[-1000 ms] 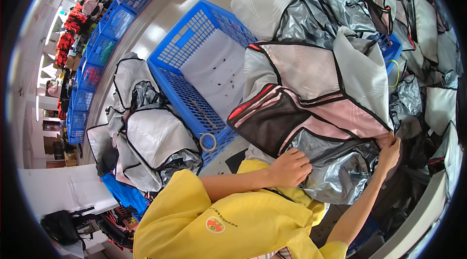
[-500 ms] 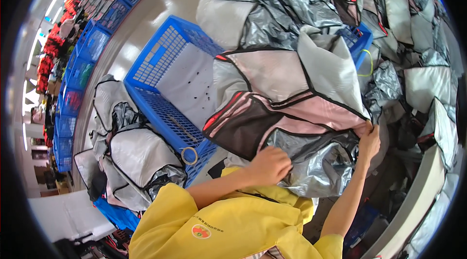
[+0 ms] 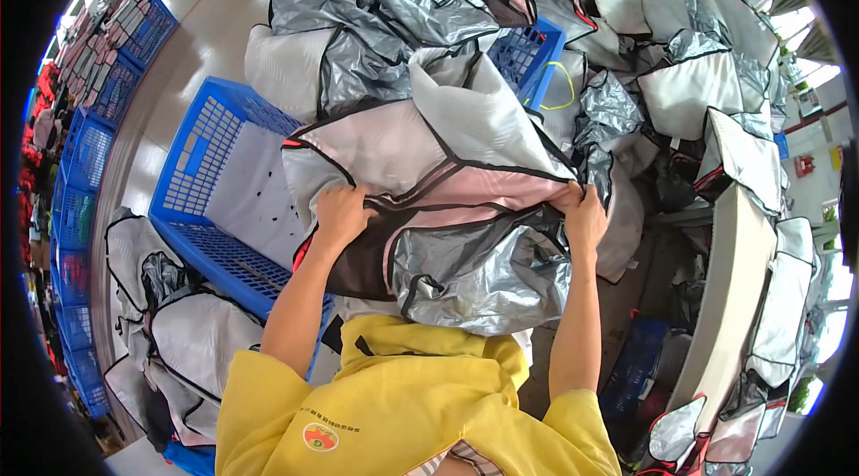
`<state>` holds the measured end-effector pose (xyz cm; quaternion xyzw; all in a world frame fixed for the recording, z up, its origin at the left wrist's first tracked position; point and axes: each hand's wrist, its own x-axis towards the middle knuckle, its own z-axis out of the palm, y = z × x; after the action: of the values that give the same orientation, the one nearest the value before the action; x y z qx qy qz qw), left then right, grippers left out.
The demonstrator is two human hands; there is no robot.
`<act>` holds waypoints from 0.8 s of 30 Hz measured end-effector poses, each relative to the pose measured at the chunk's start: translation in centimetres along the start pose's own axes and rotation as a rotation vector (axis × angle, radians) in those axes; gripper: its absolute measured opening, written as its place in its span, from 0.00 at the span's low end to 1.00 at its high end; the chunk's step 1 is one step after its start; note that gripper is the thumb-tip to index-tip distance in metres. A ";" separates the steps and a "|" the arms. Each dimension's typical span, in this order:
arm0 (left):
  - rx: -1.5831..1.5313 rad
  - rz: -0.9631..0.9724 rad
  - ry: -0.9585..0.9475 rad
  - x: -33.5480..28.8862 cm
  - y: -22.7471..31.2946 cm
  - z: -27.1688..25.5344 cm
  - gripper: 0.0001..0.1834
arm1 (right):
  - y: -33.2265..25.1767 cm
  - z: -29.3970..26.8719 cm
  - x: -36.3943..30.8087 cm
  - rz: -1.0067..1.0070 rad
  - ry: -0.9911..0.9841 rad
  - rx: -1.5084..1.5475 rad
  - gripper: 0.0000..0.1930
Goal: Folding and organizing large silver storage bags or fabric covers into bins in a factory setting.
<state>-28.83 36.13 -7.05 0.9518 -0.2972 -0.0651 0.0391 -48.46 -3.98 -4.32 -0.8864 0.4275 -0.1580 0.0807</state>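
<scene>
A grey and pink fabric bag with black binding and a crinkled silver lining lies spread in front of me, partly over a blue plastic crate. My left hand is closed on the bag's dark-bound seam at its left part. At the right end of the same seam, my right hand pinches the bag's corner. Between my hands the seam runs roughly straight. Silver lining hangs below it toward my yellow shirt. My fingertips are partly hidden in the cloth.
Similar grey and silver bags are heaped at the far side, continuing to the right. Another pile of bags lies at the left. A cream board slants along the right. Blue crates line the far left.
My left hand has moved from above the silver lining to the bag's left part and now grips the seam. My right hand keeps its corner hold. The whole view has shifted.
</scene>
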 end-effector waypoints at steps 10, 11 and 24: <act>-0.796 -0.082 0.306 -8.4 1.4 -10.2 0.14 | 3.1 0.3 -0.3 0.161 -0.068 0.141 0.26; -0.852 -0.032 0.359 -8.7 2.5 -11.8 0.14 | 3.1 0.5 -0.3 0.205 -0.069 0.157 0.26; -0.636 0.628 0.985 -7.8 2.4 -27.3 0.19 | 1.6 -19.3 -0.9 0.098 0.445 0.571 0.18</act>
<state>-32.51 39.60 20.96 0.6805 -0.4742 0.3075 0.4664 -56.91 -4.38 13.16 -0.7505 0.4150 -0.4562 0.2374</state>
